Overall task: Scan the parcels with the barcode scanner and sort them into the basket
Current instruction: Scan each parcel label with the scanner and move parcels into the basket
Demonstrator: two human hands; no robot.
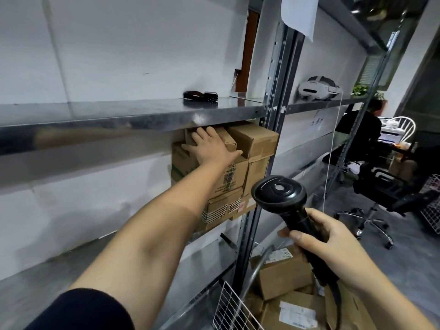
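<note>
Brown cardboard parcels (254, 141) are stacked on the metal rack's middle shelf, against the upright post. My left hand (209, 146) reaches under the upper shelf with fingers spread flat on a top parcel (227, 139) of the stack. My right hand (333, 244) grips the handle of a black barcode scanner (279, 196), whose head points up toward the stack. Below, a white wire basket (229, 308) holds several labelled parcels (283, 277).
The grey metal rack (271, 129) has a shelf edge (128, 120) just above my left hand. A white headset (317, 90) and a dark object (201, 96) lie on upper shelves. A seated person (362, 132), an office chair (381, 194) and another wire basket (432, 206) stand right.
</note>
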